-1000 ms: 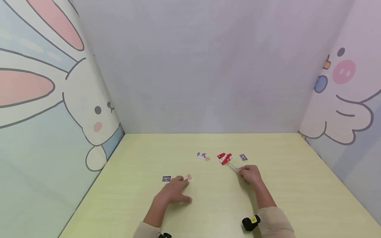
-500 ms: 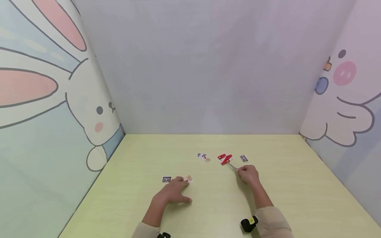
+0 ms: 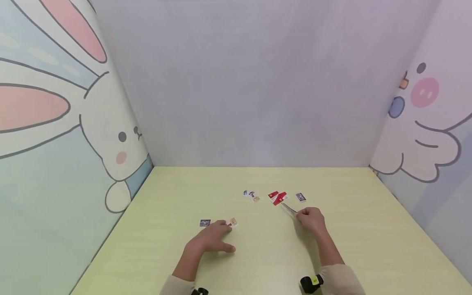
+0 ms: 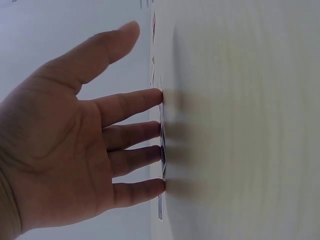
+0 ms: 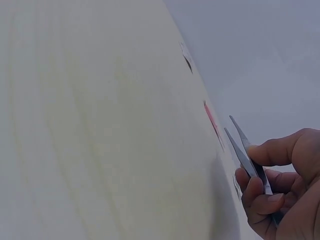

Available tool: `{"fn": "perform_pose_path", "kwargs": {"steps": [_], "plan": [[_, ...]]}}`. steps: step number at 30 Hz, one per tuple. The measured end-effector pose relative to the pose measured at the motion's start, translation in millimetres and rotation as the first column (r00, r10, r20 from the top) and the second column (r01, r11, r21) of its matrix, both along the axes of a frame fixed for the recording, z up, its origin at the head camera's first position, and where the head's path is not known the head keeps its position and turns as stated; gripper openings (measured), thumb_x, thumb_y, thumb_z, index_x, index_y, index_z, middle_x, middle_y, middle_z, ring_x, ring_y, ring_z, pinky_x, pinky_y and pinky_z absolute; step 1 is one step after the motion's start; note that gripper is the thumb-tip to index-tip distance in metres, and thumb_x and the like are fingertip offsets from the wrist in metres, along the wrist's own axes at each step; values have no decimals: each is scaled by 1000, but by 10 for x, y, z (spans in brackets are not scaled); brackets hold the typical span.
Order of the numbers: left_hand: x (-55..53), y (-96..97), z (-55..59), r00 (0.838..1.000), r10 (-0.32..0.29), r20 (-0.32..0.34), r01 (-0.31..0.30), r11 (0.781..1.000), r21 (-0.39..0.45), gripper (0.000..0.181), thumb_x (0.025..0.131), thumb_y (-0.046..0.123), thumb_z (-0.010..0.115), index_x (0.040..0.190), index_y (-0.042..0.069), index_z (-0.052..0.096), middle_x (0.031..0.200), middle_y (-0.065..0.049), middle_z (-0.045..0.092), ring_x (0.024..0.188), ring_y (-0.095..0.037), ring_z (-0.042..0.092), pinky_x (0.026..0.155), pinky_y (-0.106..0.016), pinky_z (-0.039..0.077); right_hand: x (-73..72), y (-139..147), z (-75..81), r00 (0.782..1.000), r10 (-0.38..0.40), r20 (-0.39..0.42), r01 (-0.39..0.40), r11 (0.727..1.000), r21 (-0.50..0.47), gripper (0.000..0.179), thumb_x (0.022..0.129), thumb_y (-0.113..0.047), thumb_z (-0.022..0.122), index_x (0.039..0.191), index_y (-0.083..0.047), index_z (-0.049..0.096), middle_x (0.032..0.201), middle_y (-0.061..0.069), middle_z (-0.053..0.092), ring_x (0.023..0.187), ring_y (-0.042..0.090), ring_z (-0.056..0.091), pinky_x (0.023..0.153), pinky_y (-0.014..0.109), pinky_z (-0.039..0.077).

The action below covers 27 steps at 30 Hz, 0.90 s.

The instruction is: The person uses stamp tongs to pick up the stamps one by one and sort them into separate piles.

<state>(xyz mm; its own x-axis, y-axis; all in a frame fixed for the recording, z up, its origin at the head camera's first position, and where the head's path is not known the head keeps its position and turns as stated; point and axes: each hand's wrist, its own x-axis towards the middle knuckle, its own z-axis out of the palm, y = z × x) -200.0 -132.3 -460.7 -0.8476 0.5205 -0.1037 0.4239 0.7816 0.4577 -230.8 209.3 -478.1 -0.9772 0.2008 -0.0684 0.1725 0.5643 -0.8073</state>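
Observation:
My right hand (image 3: 312, 219) pinches a pair of metal tweezers (image 5: 243, 159) between thumb and fingers. The two tips stand apart with nothing between them in the right wrist view. In the head view they point at the near edge of several overlapping red-and-white cards (image 3: 278, 198). My left hand (image 3: 212, 239) is spread, thumb held out, palm off the table. Its straight fingertips rest down at the small cards in the left wrist view. A dark picture card (image 3: 205, 223) lies at its fingers, and a pale orange-and-white card (image 3: 232, 222) is partly covered by them.
Farther back on the pale yellow table (image 3: 177, 188) lie several small white cards (image 3: 251, 196) in a fan. Another dark picture card (image 3: 300, 197) is right of the red ones. A grey wall (image 3: 258, 102) closes the back; cartoon-printed panels stand at both sides.
My right hand has drawn slightly back to the right, and the tweezers look narrower and darker in the head view. The left hand and the cards stay in place.

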Motion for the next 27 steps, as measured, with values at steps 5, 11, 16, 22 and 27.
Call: {"fn": "perform_pose_path", "kwargs": {"steps": [5,11,16,22,27], "plan": [[0,4,-6,1000,-6,-20,6,1000,4,65,72,40,76,121,1,60,131,-23,46,118,-39,45,95,-49,38,53,-38,60,1000,2,-14,-2,1000,-6,17,82,-11,61,85,5,66,71,6,57,63,20,48,51,29,39],[-16,-16,-25,1000,1,-30,-2,1000,-19,66,72,42,75,122,2,60,131,-22,46,118,-37,45,96,-48,38,56,-99,81,1000,22,6,-22,999,-36,18,83,-11,62,86,6,65,73,7,57,66,20,48,54,29,39],[0,-24,-21,999,-4,-37,3,1000,-28,64,73,39,75,123,2,59,132,-21,46,118,-37,45,96,-48,38,27,-151,67,999,43,7,-42,997,-61,17,83,-11,64,87,5,66,73,6,58,66,20,48,55,29,39],[21,-21,-7,999,0,-43,-2,999,-48,63,74,38,75,124,3,59,133,-19,46,119,-36,45,96,-47,38,-6,-232,64,998,60,1,-59,993,-104,17,84,-12,63,90,4,66,75,6,58,68,20,49,55,29,41],[24,-15,-6,998,-1,-58,-3,998,-67,62,74,36,74,124,4,59,132,-17,47,120,-35,44,96,-46,38,-5,-317,79,996,85,-11,-86,989,-120,14,84,-10,63,88,3,67,76,5,59,67,19,50,56,29,43]]}}
